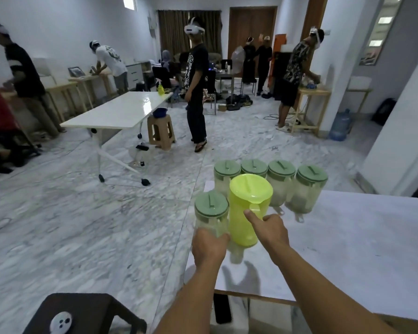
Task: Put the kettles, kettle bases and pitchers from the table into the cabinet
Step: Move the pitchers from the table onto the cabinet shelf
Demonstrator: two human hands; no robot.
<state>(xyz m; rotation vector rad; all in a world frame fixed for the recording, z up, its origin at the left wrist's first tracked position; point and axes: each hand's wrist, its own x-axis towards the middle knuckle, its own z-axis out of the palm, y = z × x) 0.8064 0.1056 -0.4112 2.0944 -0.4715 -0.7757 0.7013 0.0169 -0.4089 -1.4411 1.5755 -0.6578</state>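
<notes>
Currently left hand grips a green-lidded clear pitcher; right hand grasps the yellow-green pitcher, both at the white table's near-left edge. Four more green-lidded pitchers stand just behind; no legible labels.

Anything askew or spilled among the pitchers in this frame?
No spill shows. The rightmost clear pitcher in the back row seems to lean right, perhaps lens distortion. The left hand and right hand each hold a pitcher.
</notes>
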